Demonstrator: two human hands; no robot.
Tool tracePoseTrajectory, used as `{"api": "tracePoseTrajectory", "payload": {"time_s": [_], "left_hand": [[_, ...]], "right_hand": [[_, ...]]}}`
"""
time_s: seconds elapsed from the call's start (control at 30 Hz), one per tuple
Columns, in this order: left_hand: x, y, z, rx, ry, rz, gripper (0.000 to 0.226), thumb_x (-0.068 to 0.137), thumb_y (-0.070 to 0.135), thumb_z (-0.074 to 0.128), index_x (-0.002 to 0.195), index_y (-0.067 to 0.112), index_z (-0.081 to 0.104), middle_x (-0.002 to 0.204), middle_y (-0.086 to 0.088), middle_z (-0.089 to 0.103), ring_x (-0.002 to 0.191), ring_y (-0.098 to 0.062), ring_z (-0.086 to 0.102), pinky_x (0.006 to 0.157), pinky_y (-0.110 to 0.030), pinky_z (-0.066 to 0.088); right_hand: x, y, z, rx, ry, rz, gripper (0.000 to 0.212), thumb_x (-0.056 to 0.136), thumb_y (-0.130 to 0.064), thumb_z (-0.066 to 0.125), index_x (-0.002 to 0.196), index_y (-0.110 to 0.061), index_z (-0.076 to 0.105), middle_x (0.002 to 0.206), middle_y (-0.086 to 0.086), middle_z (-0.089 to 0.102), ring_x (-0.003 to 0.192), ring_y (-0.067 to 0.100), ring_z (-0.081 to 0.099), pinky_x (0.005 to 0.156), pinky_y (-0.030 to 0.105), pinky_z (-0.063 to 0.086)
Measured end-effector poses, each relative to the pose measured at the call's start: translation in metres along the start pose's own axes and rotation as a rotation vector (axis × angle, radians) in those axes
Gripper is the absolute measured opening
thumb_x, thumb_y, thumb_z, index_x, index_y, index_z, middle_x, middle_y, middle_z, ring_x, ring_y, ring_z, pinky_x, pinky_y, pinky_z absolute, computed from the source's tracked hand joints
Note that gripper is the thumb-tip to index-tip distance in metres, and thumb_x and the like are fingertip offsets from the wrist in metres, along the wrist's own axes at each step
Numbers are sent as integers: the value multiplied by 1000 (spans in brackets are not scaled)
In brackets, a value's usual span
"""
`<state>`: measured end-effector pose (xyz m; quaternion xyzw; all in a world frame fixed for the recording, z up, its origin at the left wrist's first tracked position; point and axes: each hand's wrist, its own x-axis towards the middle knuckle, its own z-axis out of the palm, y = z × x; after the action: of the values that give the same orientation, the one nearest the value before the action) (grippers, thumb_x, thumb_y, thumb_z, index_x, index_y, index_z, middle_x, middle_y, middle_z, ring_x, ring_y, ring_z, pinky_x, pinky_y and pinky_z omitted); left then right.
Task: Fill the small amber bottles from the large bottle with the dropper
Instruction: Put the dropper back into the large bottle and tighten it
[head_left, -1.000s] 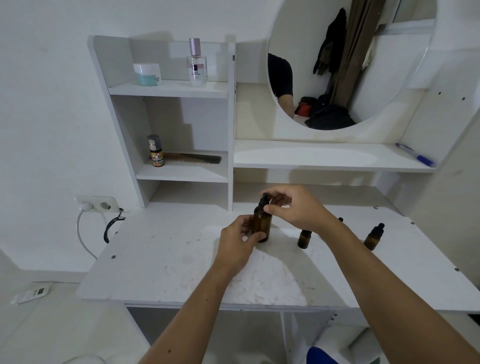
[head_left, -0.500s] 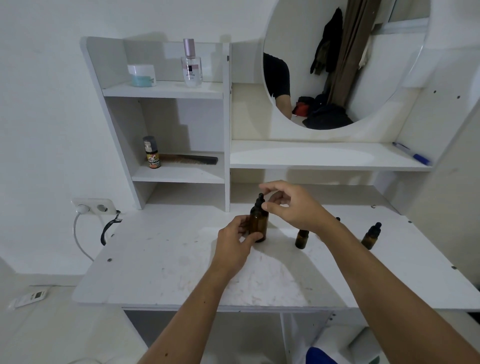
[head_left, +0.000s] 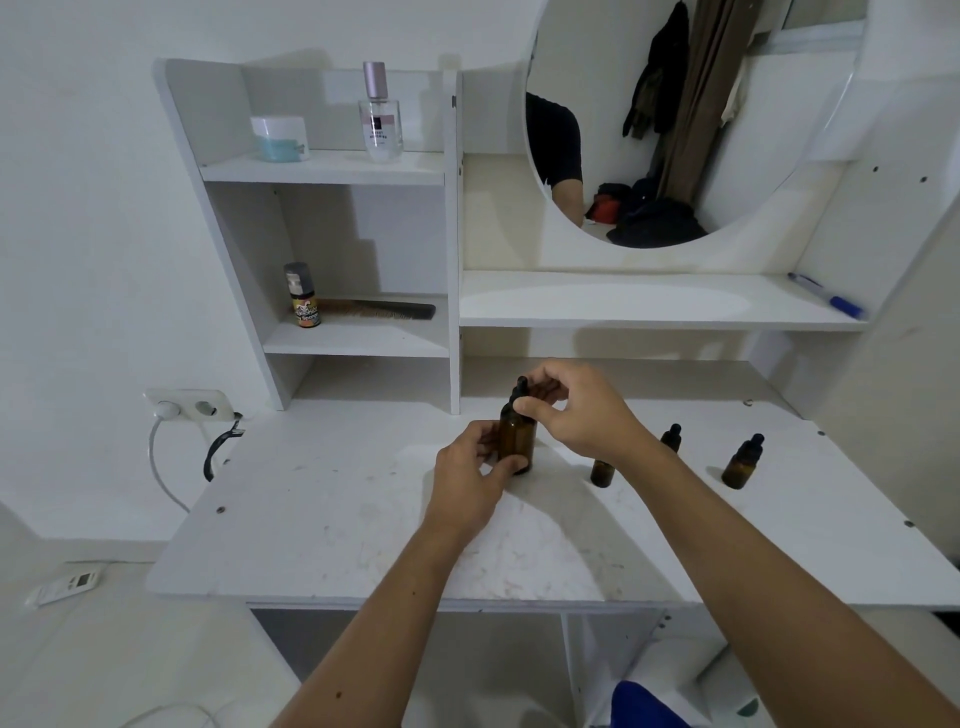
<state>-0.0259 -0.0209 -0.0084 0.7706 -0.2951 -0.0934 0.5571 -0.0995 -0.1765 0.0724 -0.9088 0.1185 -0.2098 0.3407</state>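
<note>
Your left hand (head_left: 470, 480) clamps the large bottle (head_left: 517, 441) upright on the desk (head_left: 322, 519) so your right hand (head_left: 576, 410), grip pinching its dropper cap (head_left: 519, 392), can twist without tipping it.

desk (head_left: 322, 525) | large bottle (head_left: 518, 435) | three small amber bottles (head_left: 742, 464)

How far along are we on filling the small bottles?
Early. Nothing looks filled. In hand: left hand grips the large amber bottle on the desk; right hand pinches its dropper cap, not yet off. Left: three small bottles, two capped, the third's top hidden.
</note>
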Motion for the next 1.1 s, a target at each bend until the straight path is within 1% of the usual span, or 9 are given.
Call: {"api": "tracePoseTrajectory", "payload": {"time_s": [0.1, 0.23, 0.63, 0.77, 0.83, 0.9, 0.97, 1.03, 1.1], "left_hand": [[0, 2, 1, 7, 5, -11, 50, 88, 23, 83, 132, 16, 62, 123, 0, 71, 113, -17, 67, 105, -34, 55], [-1, 3, 0, 2, 6, -16, 50, 87, 23, 83, 132, 16, 62, 123, 0, 71, 114, -17, 67, 106, -34, 54], [-1, 3, 0, 6, 5, -27, 49, 86, 24, 84, 130, 18, 64, 117, 6, 71, 109, -13, 67, 100, -25, 55], [-1, 2, -1, -6, 5, -34, 49, 86, 22, 84, 130, 18, 64, 111, 12, 69, 108, -11, 67, 91, -12, 49], [-2, 2, -2, -6, -5, -37, 50, 87, 22, 84, 132, 18, 63, 112, 13, 67, 112, -12, 66, 91, -10, 47], [-4, 3, -3, -9, -17, -35, 53, 88, 24, 83, 135, 19, 61, 120, 12, 67, 120, -14, 64, 100, -17, 48], [-7, 4, -5, 10, -12, -42, 59, 89, 29, 81, 142, 19, 56, 134, 8, 66, 129, -15, 60, 112, -31, 48], [-14, 4, -9, 67, 5, -39, 64, 92, 36, 77, 149, 23, 50, 146, 7, 60, 135, -14, 56, 115, -38, 47], [-22, 2, -15, 169, -5, -4, 64, 95, 43, 71, 152, 28, 45, 152, 9, 54, 139, -14, 52, 117, -37, 45]], "right_hand": [[-1, -1, 3, 13, 37, 21, 14, 94, -23, 79, 104, -15, 74, 95, -5, 76, 91, 11, 71, 78, 11, 53], [-4, -2, 5, 31, 77, 37, 15, 92, -23, 82, 101, -14, 74, 91, -8, 74, 84, 3, 67, 74, 5, 50], [-8, -5, 9, 47, 115, 70, 17, 91, -23, 83, 101, -15, 73, 88, -9, 73, 80, 1, 65, 70, 3, 47], [-11, -8, 9, 51, 118, 89, 23, 92, -27, 82, 111, -14, 75, 95, -5, 75, 86, 7, 68, 73, 5, 50], [-15, -9, 8, 18, 116, 86, 32, 93, -31, 81, 120, -15, 73, 103, -5, 75, 94, 12, 69, 81, 11, 52], [-22, -9, 8, -13, 132, 87, 47, 94, -37, 79, 134, -18, 66, 115, -6, 72, 103, 12, 67, 89, 16, 52], [-35, -11, 10, -28, 198, 70, 54, 95, -40, 77, 141, -18, 61, 122, -7, 68, 109, 10, 63, 91, 14, 47], [-55, -12, 16, -67, 256, 26, 49, 99, -40, 72, 142, -19, 60, 127, -7, 66, 114, 10, 61, 99, 22, 51], [-78, -11, 25, -120, 230, -32, 44, 102, -39, 66, 142, -22, 59, 133, -7, 64, 123, 10, 58, 107, 31, 52]]}}
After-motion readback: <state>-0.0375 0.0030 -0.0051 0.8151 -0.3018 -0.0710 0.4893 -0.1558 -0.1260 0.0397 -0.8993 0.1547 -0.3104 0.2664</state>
